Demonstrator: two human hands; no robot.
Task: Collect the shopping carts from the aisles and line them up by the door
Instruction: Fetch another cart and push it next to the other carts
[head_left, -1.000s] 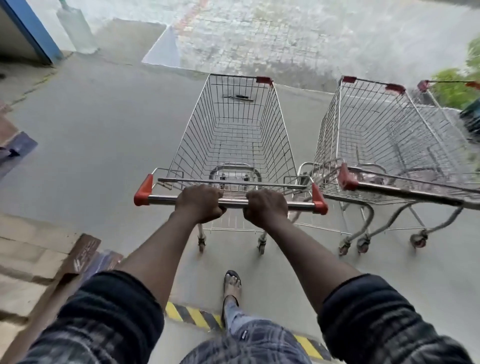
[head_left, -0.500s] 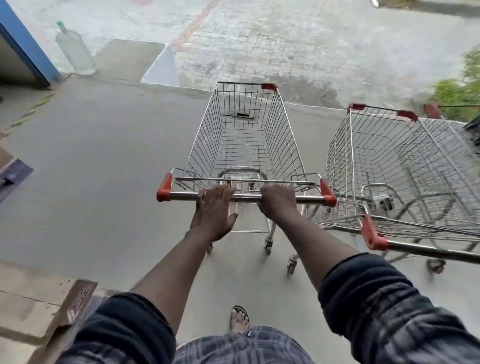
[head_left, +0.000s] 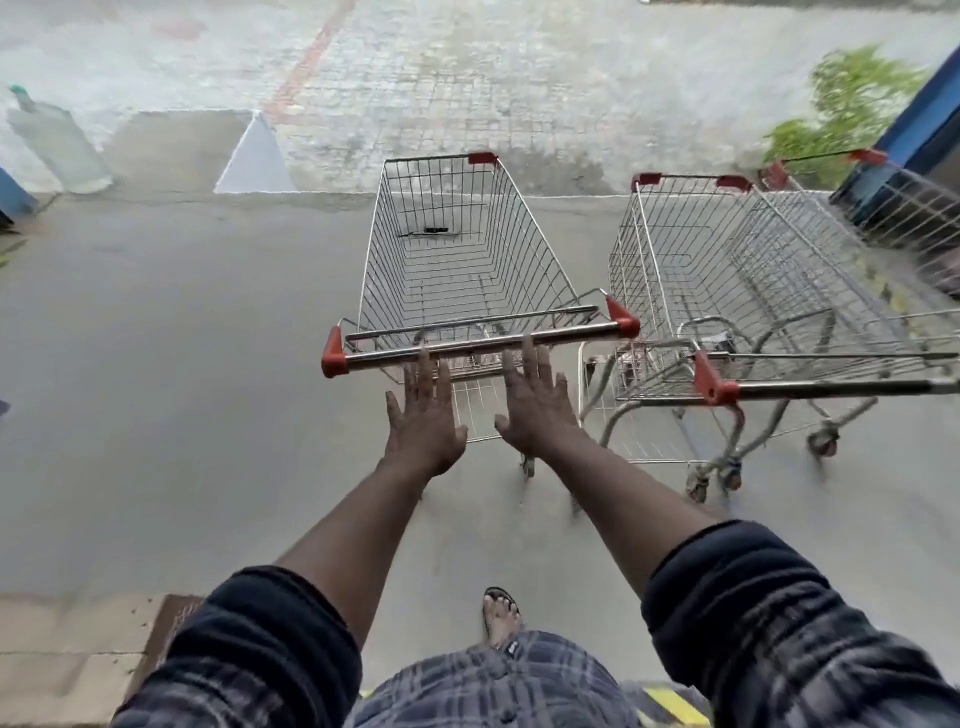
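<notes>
An empty wire shopping cart (head_left: 457, 249) with red corner caps stands on the concrete straight ahead, its steel handle bar (head_left: 483, 343) nearest me. My left hand (head_left: 423, 415) and my right hand (head_left: 535, 405) are both stretched out flat, fingers straight, their tips at the bar; neither grips it. To the right a second cart (head_left: 691, 270) is parked alongside with its handle (head_left: 831, 387) toward me. A third cart (head_left: 810, 249) sits nested beside that one.
A concrete step edge (head_left: 571, 195) runs across just beyond the carts, with paving past it. A large plastic bottle (head_left: 57, 143) stands at the far left, cardboard (head_left: 67, 654) lies at lower left, a blue frame and plants (head_left: 852, 104) at upper right. My sandalled foot (head_left: 500, 613) is below.
Both hands have let go of the handle bar and opened flat. The cart has rolled forward, drawing level with the parked carts on the right.
</notes>
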